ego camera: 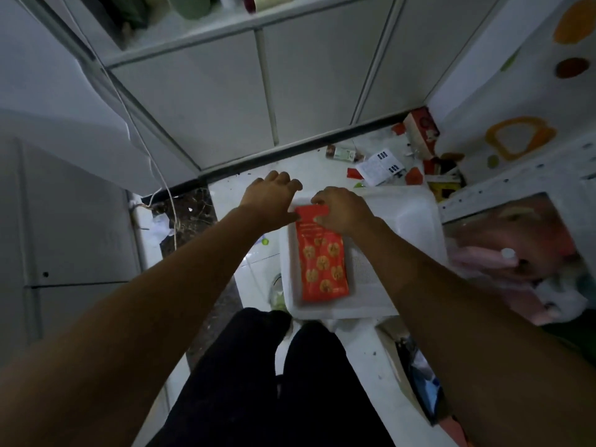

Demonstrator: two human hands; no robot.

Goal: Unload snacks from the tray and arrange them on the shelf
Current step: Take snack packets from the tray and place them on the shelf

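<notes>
A flat red snack packet [322, 266] printed with round biscuits lies lengthwise in the left part of a shallow white plastic tray [416, 214], which sits on the pale floor. The right hand [342, 209] pinches the packet's far end, fingers and thumb curled on it. The left hand [271, 198] is at the tray's far left corner with its fingers bent downward. It may be gripping the rim, but that is unclear. Beyond the tray, torn wrappers and paper scraps [380, 162] lie near white cabinet doors [209, 101].

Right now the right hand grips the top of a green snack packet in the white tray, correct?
No: the head view shows the snack packet is red, not green. The right hand does grip its top, in the white tray.
</notes>
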